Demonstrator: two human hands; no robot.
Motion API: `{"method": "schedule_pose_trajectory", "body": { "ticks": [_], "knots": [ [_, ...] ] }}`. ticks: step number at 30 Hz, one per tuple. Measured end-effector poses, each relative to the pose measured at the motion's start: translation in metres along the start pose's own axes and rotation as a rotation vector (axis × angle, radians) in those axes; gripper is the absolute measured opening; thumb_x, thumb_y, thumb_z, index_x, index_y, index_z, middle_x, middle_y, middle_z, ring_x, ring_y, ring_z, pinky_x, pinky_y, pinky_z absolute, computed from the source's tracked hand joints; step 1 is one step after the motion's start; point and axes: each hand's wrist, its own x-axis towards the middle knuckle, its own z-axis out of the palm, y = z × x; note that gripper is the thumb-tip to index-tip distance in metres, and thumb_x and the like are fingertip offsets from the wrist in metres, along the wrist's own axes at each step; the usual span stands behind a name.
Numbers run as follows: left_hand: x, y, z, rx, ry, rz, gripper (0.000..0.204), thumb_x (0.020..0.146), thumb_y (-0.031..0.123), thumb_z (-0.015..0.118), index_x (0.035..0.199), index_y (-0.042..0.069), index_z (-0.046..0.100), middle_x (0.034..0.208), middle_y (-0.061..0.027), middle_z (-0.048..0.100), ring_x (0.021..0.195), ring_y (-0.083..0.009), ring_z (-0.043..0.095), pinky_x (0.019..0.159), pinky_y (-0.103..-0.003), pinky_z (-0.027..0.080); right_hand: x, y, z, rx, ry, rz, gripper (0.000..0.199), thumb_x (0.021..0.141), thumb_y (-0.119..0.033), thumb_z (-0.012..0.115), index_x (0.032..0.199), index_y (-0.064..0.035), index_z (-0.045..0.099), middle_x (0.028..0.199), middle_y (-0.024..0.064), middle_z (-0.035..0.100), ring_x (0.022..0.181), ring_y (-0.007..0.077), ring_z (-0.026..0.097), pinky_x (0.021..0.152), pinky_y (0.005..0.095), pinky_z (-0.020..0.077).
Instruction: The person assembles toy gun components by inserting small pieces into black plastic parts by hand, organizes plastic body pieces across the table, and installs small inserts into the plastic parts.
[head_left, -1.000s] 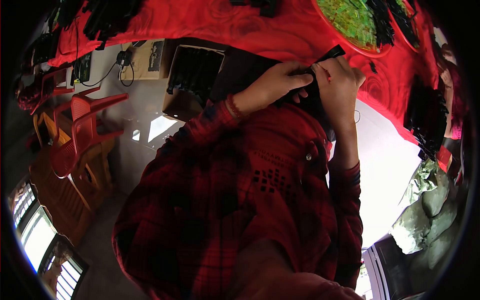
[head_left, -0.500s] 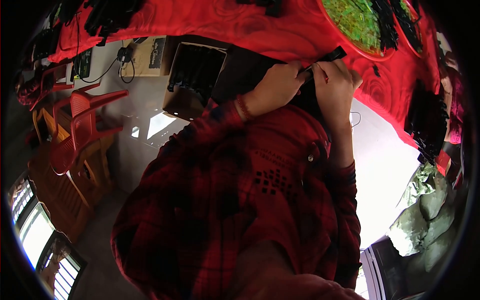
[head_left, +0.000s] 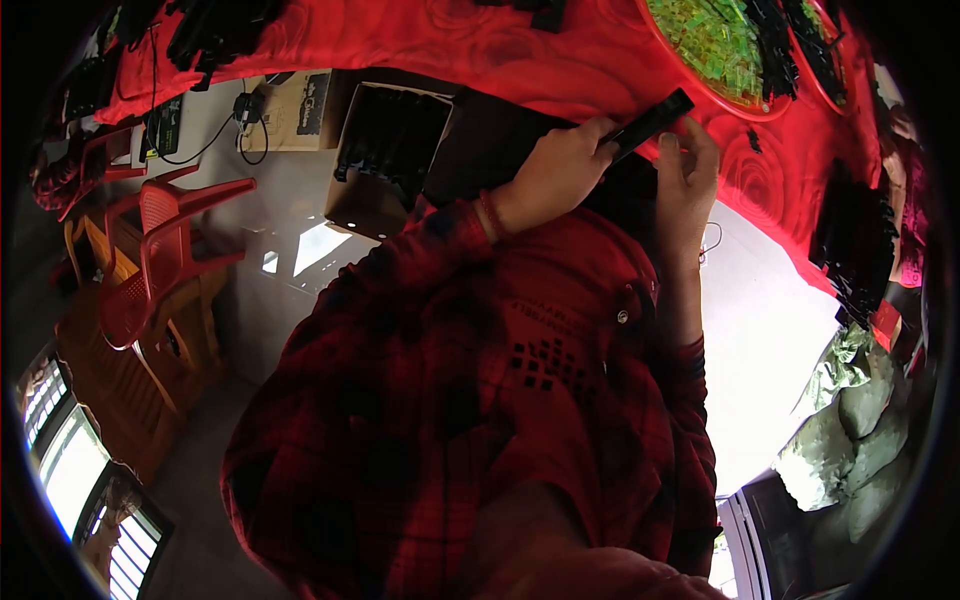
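Observation:
A long, flat black plastic piece [head_left: 652, 122] slants up over the near edge of the red-covered table. My left hand [head_left: 565, 165] grips its lower end between thumb and fingers. Just beside the strip, my right hand [head_left: 688, 185] is off it, its thumb and fingers apart and slightly curled; nothing shows in them. Beyond my right hand lies a round red tray [head_left: 757, 114] of small yellow-green pieces [head_left: 705, 50], with black strips [head_left: 768, 45] along its right side. What kind of part the black piece is, I cannot tell.
The red patterned tablecloth [head_left: 400, 45] spans the far side. An open cardboard box [head_left: 350, 205] of black parts stands left of my hands. Red plastic chairs [head_left: 165, 230], a wooden bench [head_left: 120, 370] and a cable [head_left: 205, 160] are at left. Pale sacks [head_left: 820, 465] lie at right.
My right hand has let go of the black piece and drawn slightly down and right, its fingers parting. More of the piece now shows, still in my left hand.

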Motion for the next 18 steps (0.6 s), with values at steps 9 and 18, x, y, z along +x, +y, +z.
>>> {"method": "schedule_pose_trajectory", "body": {
  "ticks": [9, 18],
  "knots": [
    [0.005, -0.008, 0.007, -0.043, 0.088, 0.039, 0.022, 0.089, 0.021, 0.058, 0.096, 0.001, 0.062, 0.078, -0.0196, 0.067, 0.078, -0.0386, 0.066, 0.071, -0.046, 0.052, 0.005, 0.002, 0.007, 0.178, -0.153, 0.125, 0.041, 0.091, -0.016, 0.066, 0.122, 0.0065, 0.051, 0.1, 0.0114, 0.063, 0.083, 0.0124, 0.059, 0.071, 0.0268, 0.049],
    [0.011, -0.009, 0.009, -0.129, 0.064, -0.042, 0.027, 0.093, 0.025, 0.061, 0.094, -0.002, 0.062, 0.077, -0.0103, 0.068, 0.062, -0.016, 0.065, 0.059, -0.029, 0.051, 0.003, -0.002, 0.013, 0.121, -0.143, 0.083, 0.03, 0.092, -0.01, 0.063, 0.115, 0.0068, 0.051, 0.095, 0.0106, 0.063, 0.077, 0.0123, 0.06, 0.068, 0.0267, 0.0492]
  ]
}}
